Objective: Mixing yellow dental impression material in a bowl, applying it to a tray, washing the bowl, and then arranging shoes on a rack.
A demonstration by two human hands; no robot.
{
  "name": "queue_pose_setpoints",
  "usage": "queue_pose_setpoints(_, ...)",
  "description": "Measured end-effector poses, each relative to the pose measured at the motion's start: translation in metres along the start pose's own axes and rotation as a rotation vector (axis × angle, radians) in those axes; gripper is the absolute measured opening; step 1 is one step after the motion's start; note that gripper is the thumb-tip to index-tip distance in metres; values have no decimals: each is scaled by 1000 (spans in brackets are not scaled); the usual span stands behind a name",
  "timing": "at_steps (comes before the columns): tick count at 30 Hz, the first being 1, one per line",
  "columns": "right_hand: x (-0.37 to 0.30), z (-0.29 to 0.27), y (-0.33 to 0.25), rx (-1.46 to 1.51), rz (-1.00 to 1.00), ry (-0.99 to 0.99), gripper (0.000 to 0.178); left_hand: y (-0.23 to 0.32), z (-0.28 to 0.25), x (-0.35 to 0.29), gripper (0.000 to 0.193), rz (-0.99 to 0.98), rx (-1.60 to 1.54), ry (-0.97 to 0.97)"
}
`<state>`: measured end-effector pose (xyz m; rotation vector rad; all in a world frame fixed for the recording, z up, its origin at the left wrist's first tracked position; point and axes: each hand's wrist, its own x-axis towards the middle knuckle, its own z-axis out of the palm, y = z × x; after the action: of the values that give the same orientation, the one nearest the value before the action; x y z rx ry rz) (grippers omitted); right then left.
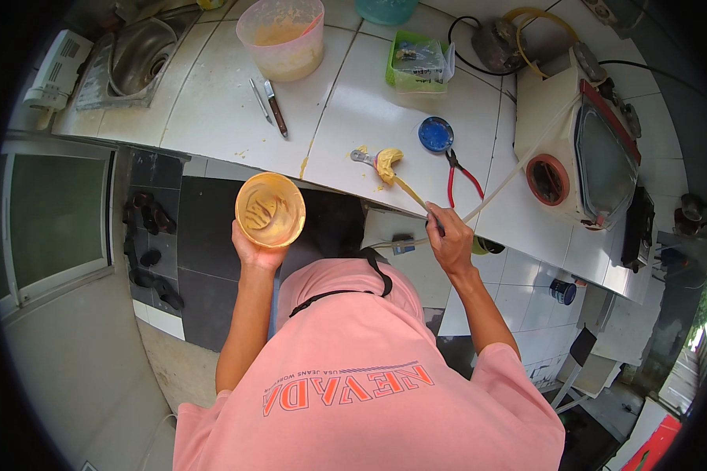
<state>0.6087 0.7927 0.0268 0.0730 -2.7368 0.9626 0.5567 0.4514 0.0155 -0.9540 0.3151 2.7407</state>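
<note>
Gripping in the right hand [452,240] a smeared spatula [411,194], touching lumpy, curved yellow paste [389,164] on a small tray [361,156] near the counter's [212,102] edge, left of red-handled pliers [453,162] and a blue dish [435,134]. Cupping in the left hand [261,256] a paste-coated bowl [270,209], before a pink bucket [291,67] holding beige residue [281,33].

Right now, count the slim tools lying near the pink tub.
2: a thin silver tool and, just right of it, a brown-handled tool, both on the white counter. Any behind the tub would be hidden.

Yellow bowl [270,210], smeared inside; slim spatula [410,191] apparently touching paste [387,166].
</note>
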Motion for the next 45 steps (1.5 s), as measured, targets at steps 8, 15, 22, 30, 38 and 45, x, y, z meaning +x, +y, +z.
queue_pose_setpoints(8, -4, -1, 2, 34, 21, 20, 29, 3, -5, 4, 41, -18, 11, -30)
queue_pose_setpoints(15, -8, -1, 6, 14, -7, -26, 30, 7, -7, 4, 42, -58, 12, -28)
queue_pose_setpoints(22, -10, -1, 11, 15, 14, 22, 29, 7, -6, 4, 43, -39, 53, 24)
queue_pose_setpoints(30, -17, -5, 15, 28, 53, 24, 28, 0, 4, 5, 40, -54, 84, 61)
queue_pose_setpoints(38, -18, -2, 21, -33, -31, 11, 26, -1, 6, 5, 41, -66, 78, 23)
queue_pose_setpoints(45, -6, -18, -2, 127, 108, 50, 23, -9, 14, -4, 43, -37, 39, -74)
